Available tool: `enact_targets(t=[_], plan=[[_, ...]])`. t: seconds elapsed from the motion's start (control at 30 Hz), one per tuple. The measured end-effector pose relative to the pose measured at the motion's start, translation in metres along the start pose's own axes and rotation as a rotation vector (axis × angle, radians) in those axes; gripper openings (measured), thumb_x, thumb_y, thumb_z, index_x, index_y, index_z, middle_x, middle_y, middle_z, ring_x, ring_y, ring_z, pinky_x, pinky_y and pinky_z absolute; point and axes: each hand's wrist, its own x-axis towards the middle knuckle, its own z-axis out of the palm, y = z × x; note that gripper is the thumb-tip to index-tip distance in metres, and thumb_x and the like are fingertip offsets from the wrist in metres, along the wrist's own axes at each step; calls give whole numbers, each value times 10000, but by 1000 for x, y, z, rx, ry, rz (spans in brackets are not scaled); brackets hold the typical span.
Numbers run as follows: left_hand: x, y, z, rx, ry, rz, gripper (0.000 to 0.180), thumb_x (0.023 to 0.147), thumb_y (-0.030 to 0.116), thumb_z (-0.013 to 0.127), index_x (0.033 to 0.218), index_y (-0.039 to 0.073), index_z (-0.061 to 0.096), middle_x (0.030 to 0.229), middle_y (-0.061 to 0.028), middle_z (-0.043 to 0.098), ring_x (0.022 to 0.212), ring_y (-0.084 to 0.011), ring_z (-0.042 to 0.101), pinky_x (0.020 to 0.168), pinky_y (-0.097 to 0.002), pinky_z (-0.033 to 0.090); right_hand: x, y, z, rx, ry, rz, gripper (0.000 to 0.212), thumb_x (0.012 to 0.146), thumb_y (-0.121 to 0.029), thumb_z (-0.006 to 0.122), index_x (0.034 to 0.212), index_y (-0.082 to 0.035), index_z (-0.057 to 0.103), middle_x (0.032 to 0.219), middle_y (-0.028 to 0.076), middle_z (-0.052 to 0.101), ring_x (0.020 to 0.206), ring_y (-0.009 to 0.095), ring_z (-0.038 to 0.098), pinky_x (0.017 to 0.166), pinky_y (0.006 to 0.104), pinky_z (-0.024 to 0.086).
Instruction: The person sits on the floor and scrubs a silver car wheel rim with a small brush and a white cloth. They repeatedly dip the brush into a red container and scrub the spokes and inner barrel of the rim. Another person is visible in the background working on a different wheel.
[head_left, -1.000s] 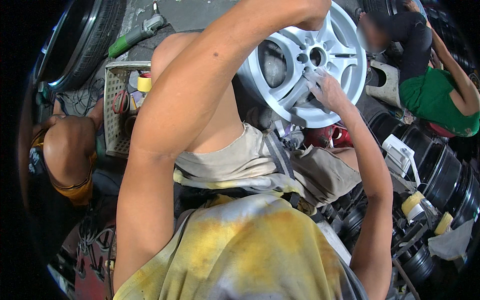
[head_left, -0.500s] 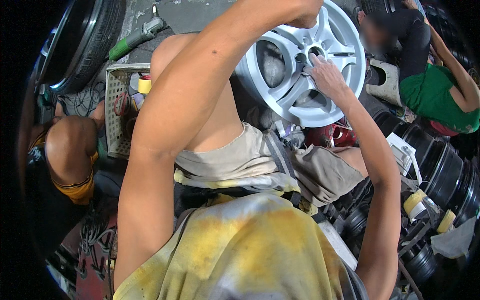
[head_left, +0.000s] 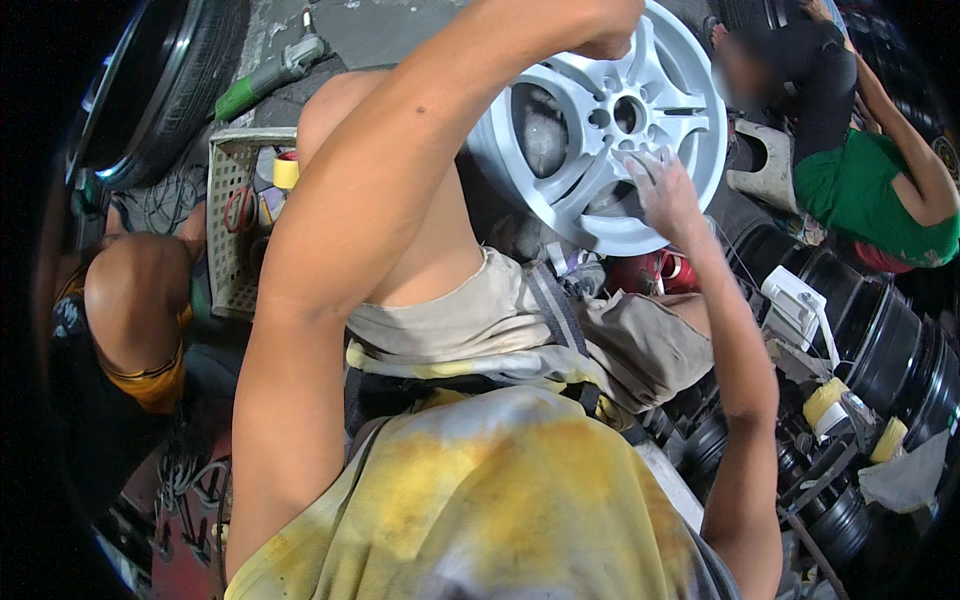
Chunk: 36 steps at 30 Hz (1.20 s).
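A light grey alloy wheel without a tyre stands tilted beyond my knees, its spoked face turned up toward me. My left hand reaches across to its far side, fingers curled closed against the wheel; the frame's top edge cuts off part of this hand. Over the near spokes, just below the centre hole, is my right hand, its fingers stretched and slightly apart. Pale dust coats those fingertips. Whether anything thin lies under them is hidden.
A basket with tape and scissors stands left, below a green angle grinder. Tyres are far left. Another person's knee shows left; a person in a green shirt sits right. Black wheels line the right.
My right hand has drawn back from the wheel's centre hole toward the near spokes, and its fingers have spread. My left hand stays at the wheel's far side.
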Motion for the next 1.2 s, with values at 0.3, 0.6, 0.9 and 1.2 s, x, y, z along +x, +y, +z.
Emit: enact_targets(t=[0.3,0.6,0.9,1.2], plan=[[-16,10,30,90,-108,134,287,939,244,641,1094,26,745,995,-236,743,913,-403,728,846,-490,573,-52,-84,78,242,252,226,456,886,-69,609,1339,-105,650,1049,224,535,956,398,533,888,457,445],[-56,74,142,-97,-932,24,217,853,84,595,868,-97,714,781,-198,748,667,-279,746,574,-403,576,-94,-64,67,460,272,234,350,928,-102,612,1272,-65,665,1062,198,616,1015,395,620,860,494,511],[-55,72,172,-697,-900,-417,297,940,114,476,893,-91,686,824,-178,757,612,-222,721,530,-324,576,-118,5,25,542,513,280,187,966,-112,609,1099,-16,699,1034,187,580,1023,371,595,899,461,482],[-47,144,77,-964,-343,88,456,1079,422,508,1206,22,688,951,-70,716,749,-92,632,709,-244,528,-116,23,-45,1217,585,122,353,980,-289,643,1153,19,642,965,180,654,850,316,628,799,412,508]])
